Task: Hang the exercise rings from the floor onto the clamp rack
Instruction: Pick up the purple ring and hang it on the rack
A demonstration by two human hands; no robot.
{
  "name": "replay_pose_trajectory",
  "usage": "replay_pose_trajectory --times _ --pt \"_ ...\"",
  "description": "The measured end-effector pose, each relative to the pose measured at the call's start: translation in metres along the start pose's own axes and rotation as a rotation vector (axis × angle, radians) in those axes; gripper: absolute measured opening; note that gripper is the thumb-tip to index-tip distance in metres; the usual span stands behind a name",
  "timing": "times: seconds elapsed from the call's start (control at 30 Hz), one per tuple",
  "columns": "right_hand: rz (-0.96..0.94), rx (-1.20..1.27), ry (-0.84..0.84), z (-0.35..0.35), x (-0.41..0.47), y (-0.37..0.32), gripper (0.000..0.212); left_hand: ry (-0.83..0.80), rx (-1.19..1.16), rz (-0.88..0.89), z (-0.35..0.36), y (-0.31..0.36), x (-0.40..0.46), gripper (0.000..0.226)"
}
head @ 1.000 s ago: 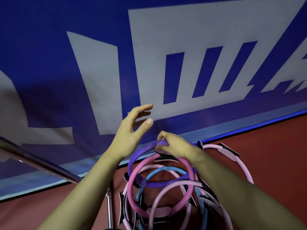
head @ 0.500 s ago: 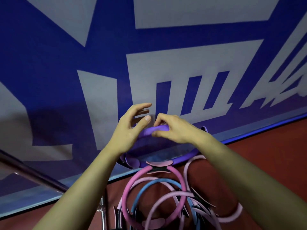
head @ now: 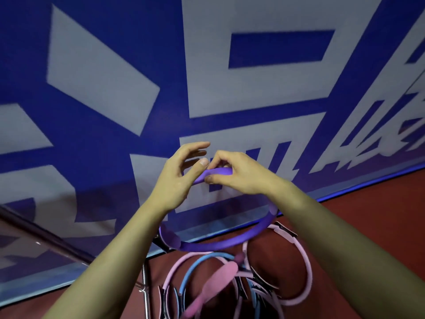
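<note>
A purple exercise ring (head: 220, 245) hangs in front of the blue wall, lifted above the other rings. My right hand (head: 239, 173) pinches its top between thumb and fingers. My left hand (head: 179, 178) is right beside it, fingers curved and apart, its thumb tip touching the ring's top. Below, several pink, pale pink and blue rings (head: 207, 268) sit bunched together; a pink ring (head: 213, 286) among them is blurred. The rack's metal post (head: 145, 288) stands at their left. No clamp shows clearly.
A blue wall banner (head: 207, 88) with large grey letters fills the view ahead. The red floor (head: 368, 215) lies at the right. A slanted metal rail (head: 46, 236) crosses the lower left.
My right hand has raised the purple ring higher, well above the pile. My left hand has closed in on the ring's top. A pink ring below swings, blurred.
</note>
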State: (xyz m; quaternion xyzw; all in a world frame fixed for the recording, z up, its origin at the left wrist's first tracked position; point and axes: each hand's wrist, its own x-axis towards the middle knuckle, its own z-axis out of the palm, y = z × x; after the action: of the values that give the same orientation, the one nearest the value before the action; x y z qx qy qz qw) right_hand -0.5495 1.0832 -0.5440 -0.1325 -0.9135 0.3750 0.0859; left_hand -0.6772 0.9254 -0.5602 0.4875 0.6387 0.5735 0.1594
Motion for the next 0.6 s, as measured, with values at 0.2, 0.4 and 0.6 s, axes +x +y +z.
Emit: replay_pose_trajectory --times 0.2,0.4,0.6 --pt "0.042 0.015 -0.009 -0.055 -0.003 -0.066 0.022 0.004 0.071 -0.065 -0.028 0.09 0.016 0.046" --pt "0.039 -0.018 -0.05 -0.159 -0.004 -0.181 0.025 -0.027 0.139 -0.125 -0.078 0.224 0.055 0.044" --pt "-0.014 -0.035 -0.023 -0.257 -0.019 -0.305 0.03 0.024 0.271 -0.16 -0.127 0.365 0.066 0.04"
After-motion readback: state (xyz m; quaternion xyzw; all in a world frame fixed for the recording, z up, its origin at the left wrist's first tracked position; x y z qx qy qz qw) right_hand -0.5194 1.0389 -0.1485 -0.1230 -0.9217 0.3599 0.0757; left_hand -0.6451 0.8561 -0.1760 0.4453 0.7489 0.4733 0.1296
